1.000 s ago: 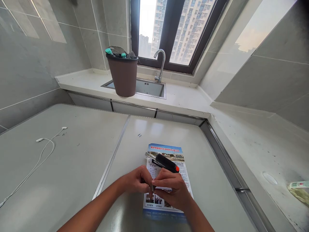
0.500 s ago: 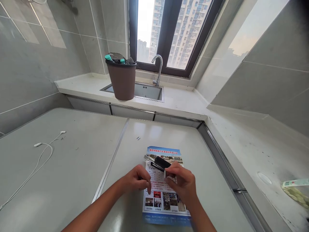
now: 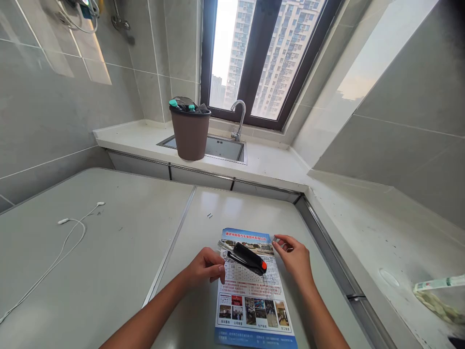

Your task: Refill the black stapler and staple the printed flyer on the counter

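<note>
A black stapler [image 3: 247, 258] with a red-orange end lies on a printed flyer [image 3: 250, 286], its metal tray sticking out at the upper left. My right hand [image 3: 293, 254] is at the flyer's upper right corner. Thumb and forefinger pinch a small silvery piece, which looks like a strip of staples [image 3: 275, 238]. My left hand [image 3: 207, 267] is loosely closed beside the flyer's left edge, close to the stapler. Its fingers curl downward, and nothing shows in them.
Small metal bits [image 3: 209, 215] lie beyond the flyer on the white table [image 3: 127, 271]. A white cable [image 3: 67, 242] stretches along the left. Behind, a brown bin [image 3: 191, 133] stands at the sink [image 3: 227, 149] with a tap [image 3: 240, 118]. A counter [image 3: 356, 228] runs along the right.
My right hand has moved away from the stapler to the flyer's upper right corner, uncovering the stapler's red-orange end. My left hand stays nearly in place. The view has tilted up slightly.
</note>
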Demonstrator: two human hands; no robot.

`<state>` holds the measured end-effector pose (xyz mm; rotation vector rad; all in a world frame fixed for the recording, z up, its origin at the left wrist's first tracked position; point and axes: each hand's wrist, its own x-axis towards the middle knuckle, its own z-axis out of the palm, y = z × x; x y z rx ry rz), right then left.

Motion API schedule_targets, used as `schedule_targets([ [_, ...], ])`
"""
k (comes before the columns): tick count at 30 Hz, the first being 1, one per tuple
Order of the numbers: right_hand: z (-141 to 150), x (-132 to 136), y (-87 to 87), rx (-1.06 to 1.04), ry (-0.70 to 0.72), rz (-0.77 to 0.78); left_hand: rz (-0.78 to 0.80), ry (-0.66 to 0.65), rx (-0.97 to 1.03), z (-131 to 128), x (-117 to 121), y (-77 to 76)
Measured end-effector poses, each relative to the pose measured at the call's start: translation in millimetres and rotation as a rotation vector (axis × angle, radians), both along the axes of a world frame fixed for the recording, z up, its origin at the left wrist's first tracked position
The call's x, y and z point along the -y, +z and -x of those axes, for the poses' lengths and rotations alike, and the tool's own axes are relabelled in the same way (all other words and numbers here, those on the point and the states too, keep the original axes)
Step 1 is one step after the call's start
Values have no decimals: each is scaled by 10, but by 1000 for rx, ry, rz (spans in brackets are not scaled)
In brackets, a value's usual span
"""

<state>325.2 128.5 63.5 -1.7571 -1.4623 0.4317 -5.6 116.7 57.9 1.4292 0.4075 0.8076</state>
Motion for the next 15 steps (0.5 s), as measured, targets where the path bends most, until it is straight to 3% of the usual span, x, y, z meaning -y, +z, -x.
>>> schedule_targets([
  [4,-199,-393,-123,150,-56,52,21,1,31,4,-1,14],
  [8,-301,-725,-248,169,-62,78,12,23,35,13,-9,34],
  [15,-315,-911,-354,158,-34,96,-1,98,-34,43,-51,-27],
])
